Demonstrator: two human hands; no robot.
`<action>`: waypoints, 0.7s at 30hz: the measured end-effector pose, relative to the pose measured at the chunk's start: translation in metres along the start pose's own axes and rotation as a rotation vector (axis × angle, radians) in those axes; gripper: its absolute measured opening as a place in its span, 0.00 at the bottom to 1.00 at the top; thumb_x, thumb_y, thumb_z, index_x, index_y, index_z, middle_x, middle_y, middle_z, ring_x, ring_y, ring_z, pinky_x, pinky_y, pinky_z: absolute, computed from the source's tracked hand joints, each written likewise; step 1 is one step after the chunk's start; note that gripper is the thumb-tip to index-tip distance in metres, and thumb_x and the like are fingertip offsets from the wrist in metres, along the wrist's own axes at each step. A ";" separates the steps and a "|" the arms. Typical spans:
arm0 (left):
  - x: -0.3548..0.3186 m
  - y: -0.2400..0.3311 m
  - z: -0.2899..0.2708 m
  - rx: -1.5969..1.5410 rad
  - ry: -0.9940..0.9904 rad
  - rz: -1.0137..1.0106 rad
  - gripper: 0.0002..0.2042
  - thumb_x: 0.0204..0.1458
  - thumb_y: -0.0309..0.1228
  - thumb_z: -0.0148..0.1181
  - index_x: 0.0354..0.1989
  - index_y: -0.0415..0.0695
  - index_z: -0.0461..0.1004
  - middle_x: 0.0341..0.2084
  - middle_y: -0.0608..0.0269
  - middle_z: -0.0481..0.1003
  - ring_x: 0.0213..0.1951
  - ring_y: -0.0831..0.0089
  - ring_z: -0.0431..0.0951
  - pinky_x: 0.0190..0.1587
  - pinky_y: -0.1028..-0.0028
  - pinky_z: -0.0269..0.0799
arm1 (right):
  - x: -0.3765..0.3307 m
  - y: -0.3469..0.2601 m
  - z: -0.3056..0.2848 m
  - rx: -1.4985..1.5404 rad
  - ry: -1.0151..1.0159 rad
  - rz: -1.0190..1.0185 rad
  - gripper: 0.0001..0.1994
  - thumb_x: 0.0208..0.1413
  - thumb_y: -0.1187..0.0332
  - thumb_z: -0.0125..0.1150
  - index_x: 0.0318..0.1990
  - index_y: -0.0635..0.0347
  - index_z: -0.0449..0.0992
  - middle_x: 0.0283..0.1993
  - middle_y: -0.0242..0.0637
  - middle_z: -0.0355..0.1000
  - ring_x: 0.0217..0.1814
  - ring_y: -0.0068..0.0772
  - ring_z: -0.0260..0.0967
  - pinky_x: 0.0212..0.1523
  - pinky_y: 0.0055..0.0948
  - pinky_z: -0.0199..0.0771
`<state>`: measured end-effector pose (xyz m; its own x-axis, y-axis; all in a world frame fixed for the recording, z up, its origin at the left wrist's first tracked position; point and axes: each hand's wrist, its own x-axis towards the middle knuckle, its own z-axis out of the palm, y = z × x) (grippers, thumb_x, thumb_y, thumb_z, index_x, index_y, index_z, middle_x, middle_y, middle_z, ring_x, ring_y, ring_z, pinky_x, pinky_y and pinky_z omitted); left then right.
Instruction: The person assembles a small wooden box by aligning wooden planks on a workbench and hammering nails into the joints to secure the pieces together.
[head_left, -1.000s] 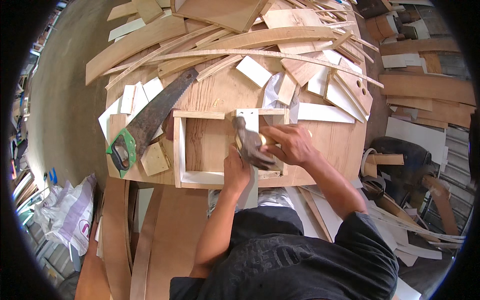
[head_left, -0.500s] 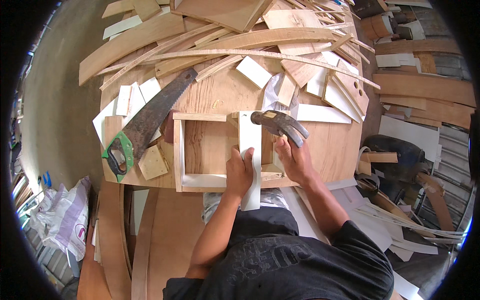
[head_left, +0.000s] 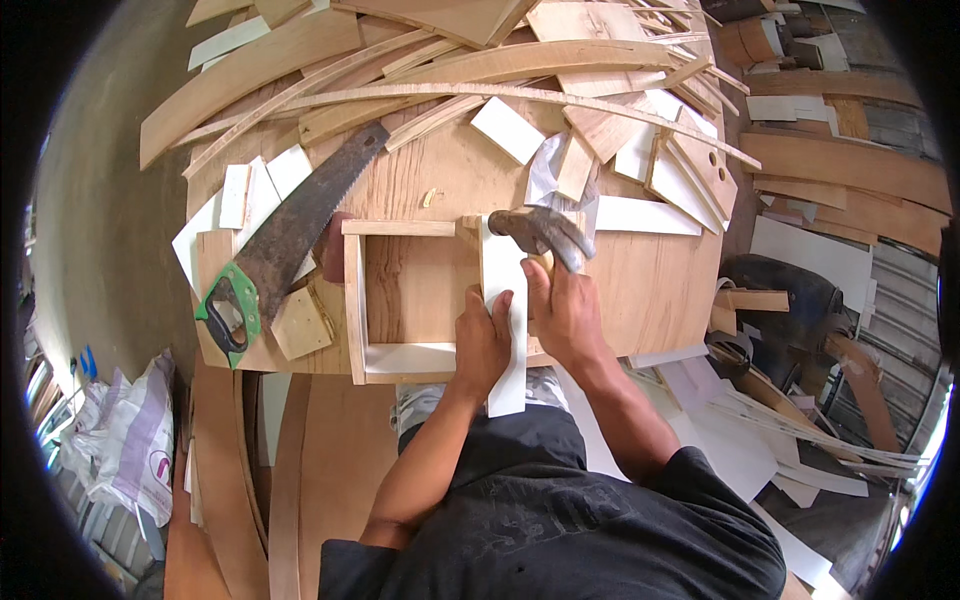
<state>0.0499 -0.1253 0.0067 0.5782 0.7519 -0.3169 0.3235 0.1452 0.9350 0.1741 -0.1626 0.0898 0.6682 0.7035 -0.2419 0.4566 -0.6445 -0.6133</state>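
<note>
A white-faced wooden strip (head_left: 507, 378) lies across a rectangular wooden frame (head_left: 405, 229), its near end sticking out past the frame toward my body. My left hand (head_left: 482, 338) is closed around the strip, with the thumb on its face. In my right hand (head_left: 567, 312) is a claw hammer (head_left: 542, 233), gripped close below its head. The hammer's striking end is over the far end of the strip, with the claws pointing right. Whether the hammer touches the strip I cannot tell. My right hand hides most of the hammer's handle and part of the frame.
A green-handled handsaw (head_left: 290, 240) rests left of the frame on the wooden tabletop (head_left: 660, 290). Curved wood pieces (head_left: 480, 72) and white offcuts (head_left: 508, 130) crowd the far side. A white sack (head_left: 125, 435) stands on the floor at left; boards (head_left: 840, 165) lie at right.
The hammer has moved left and slightly away from me, from the strip's edge to over its far end. My left hand stays on the strip, and the view has shifted slightly.
</note>
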 end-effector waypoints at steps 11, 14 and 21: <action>-0.004 -0.004 0.000 0.031 -0.020 -0.017 0.21 0.74 0.43 0.53 0.44 0.31 0.66 0.31 0.27 0.79 0.36 0.28 0.81 0.36 0.42 0.75 | -0.011 -0.004 0.011 0.086 0.057 0.030 0.09 0.69 0.69 0.62 0.48 0.66 0.82 0.43 0.56 0.81 0.45 0.65 0.78 0.43 0.52 0.76; -0.003 -0.005 0.001 0.009 -0.019 -0.033 0.20 0.74 0.42 0.54 0.44 0.31 0.66 0.30 0.27 0.79 0.35 0.27 0.81 0.36 0.42 0.74 | -0.014 -0.008 0.003 0.188 0.175 -0.074 0.08 0.68 0.71 0.61 0.45 0.67 0.81 0.43 0.54 0.79 0.44 0.62 0.77 0.44 0.50 0.75; -0.006 -0.010 0.004 0.027 -0.052 -0.079 0.17 0.73 0.37 0.54 0.45 0.31 0.65 0.32 0.28 0.79 0.37 0.27 0.80 0.38 0.41 0.74 | -0.015 0.044 -0.025 -0.057 -0.029 -0.252 0.17 0.62 0.59 0.70 0.54 0.57 0.80 0.34 0.41 0.76 0.32 0.54 0.75 0.34 0.43 0.76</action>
<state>0.0461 -0.1336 -0.0012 0.5879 0.7043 -0.3980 0.3894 0.1849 0.9023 0.1992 -0.2094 0.0854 0.5125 0.8518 -0.1082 0.6396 -0.4628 -0.6137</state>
